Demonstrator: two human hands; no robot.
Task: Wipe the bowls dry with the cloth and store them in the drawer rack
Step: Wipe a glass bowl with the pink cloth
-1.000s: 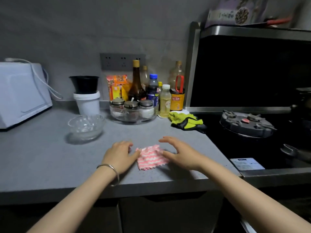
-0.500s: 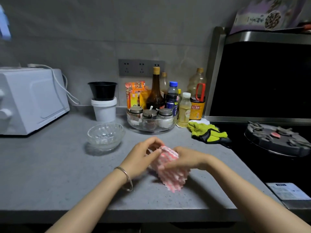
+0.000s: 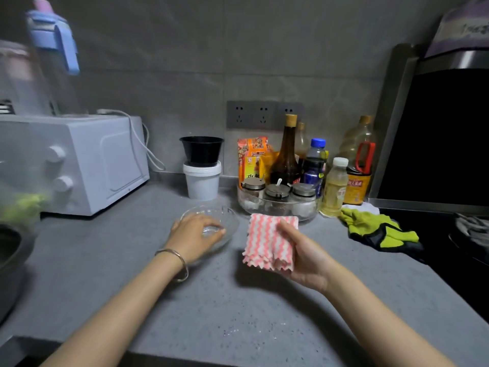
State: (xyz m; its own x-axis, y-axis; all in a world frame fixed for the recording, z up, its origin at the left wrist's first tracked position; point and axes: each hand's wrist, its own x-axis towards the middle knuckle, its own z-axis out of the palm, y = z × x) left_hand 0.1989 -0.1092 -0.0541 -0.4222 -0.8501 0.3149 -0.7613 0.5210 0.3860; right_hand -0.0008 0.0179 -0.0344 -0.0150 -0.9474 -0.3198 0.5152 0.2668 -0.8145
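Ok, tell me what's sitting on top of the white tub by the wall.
A black bowl stands upright on the white tub, covering most of its lid. The bowl's dark interior does not show whether it holds anything; the tub's contents are hidden.

Reaches forward with left hand (image 3: pixel 194 235), fingers curled over glass bowl (image 3: pixel 230 223) rim; holds folded cloth (image 3: pixel 267 239) up in right hand (image 3: pixel 307 258), thumb pinching it.

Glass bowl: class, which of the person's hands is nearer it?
Left. The left hand touches the glass bowl, reaching into it; the right hand holds the cloth, off to its right.
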